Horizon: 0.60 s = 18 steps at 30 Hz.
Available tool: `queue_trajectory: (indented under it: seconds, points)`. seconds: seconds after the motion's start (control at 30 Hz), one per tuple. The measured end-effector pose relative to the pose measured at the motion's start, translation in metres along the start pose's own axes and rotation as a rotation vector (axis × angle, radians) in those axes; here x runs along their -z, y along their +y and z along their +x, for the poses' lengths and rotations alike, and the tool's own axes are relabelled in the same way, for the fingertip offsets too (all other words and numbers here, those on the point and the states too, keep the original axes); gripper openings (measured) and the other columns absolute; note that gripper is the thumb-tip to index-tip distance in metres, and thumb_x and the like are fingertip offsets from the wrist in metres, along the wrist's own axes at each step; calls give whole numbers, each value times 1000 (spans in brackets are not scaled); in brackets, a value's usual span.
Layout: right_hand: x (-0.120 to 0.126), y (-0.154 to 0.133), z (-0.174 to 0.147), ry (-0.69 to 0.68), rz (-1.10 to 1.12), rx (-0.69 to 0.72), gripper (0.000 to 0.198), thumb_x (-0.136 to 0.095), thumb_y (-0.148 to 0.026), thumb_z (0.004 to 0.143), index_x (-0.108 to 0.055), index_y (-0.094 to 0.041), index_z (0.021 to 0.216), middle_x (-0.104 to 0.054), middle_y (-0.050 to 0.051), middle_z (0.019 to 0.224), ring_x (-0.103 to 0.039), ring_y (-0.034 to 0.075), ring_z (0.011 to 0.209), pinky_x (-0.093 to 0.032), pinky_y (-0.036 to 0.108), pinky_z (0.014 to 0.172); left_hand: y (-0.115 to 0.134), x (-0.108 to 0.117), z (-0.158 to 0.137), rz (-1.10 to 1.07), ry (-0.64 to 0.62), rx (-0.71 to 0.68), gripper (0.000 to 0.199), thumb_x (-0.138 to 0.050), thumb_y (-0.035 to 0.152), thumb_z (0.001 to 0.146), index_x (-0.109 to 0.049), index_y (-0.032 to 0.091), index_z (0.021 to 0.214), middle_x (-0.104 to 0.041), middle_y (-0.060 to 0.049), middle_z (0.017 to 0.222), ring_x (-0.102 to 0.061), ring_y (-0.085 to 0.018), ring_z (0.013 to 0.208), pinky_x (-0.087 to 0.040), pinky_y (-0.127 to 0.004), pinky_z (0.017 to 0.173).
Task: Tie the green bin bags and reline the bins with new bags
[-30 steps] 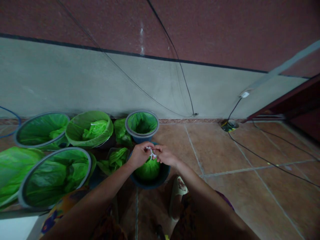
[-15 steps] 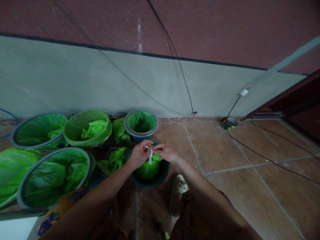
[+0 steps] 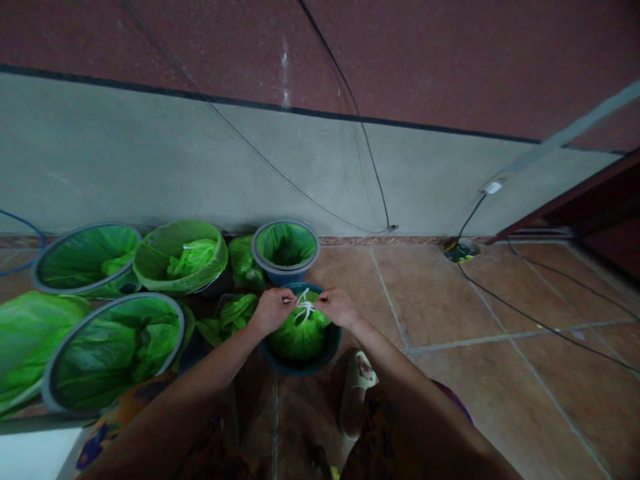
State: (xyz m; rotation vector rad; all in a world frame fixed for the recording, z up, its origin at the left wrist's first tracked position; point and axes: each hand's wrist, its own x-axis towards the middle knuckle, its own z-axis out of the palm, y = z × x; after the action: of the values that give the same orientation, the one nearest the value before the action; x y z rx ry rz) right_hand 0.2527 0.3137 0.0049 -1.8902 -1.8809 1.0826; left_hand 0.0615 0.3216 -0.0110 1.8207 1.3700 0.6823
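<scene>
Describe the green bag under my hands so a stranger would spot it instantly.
Below the grey-and-maroon wall, find the blue bucket beside the pale sandal. The green bag bulges inside it. Unlike the neighbouring bags, this one is gathered by white string between the left hand and right hand.

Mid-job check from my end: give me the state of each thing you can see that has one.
Left hand: pinching the white tie
Right hand: fingers closed at the tie's other side
White tie: looped; tightness unclear
Green bag: gathered at top, inside the blue bin
Blue bin: upright
Small bin by the wall: lined, open
Front gray-rimmed bin: lined, open
</scene>
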Motion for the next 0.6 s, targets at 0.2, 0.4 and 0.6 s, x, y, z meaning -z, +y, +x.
queue_trajectory:
  seconds: [0.2,0.4,0.6]
  points:
    - [6,-1,-1,-24,-164,43,21,-54,-20,78,-74,-16,73,-67,5,64,-56,14,57,-33,25,53,-4,6,1,102,-32,44,14,-59,18,75,-70,19,66,-68,0,61,-61,-14,62,-44,-23,63]
    - [-3,10,7,18,-82,68,25,-52,-12,82,-73,-19,94,-74,7,94,-64,17,80,-44,26,72,-6,0,2,47,-71,58,11,-59,16,74,-69,19,72,-69,0,67,-63,-15,67,-47,-23,65]
    - [-9,21,10,-99,45,101,44,-64,-12,71,-65,-20,114,-72,5,92,-65,18,79,-47,26,70,-14,-8,-2,140,-175,115,59,-70,18,63,-60,15,121,-69,-12,112,-66,-25,99,-50,-32,86]
